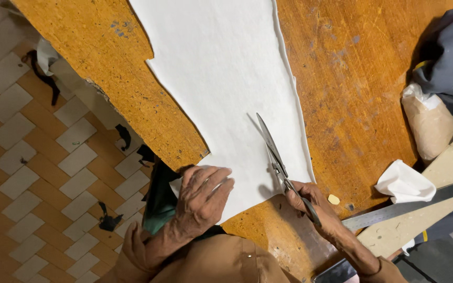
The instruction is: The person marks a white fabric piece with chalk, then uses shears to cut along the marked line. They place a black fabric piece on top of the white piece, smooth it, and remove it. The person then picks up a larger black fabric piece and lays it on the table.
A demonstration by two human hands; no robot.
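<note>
A large sheet of white fabric [226,78] lies flat on a worn orange-brown wooden table [352,68]. My left hand [203,196] presses down on the fabric's near corner, fingers spread a little. My right hand [313,202] grips the handles of long metal scissors [276,154]. The scissor blades are closed or nearly closed and lie on the fabric near its right edge, pointing away from me.
A metal ruler [410,207] lies on a pale board [446,173] at the right. A crumpled white cloth [405,183], a small tailor's chalk [333,199], a bag of tan material [430,120] and dark grey cloth [452,57] lie there too. Tiled floor [27,157] with fabric scraps is at the left.
</note>
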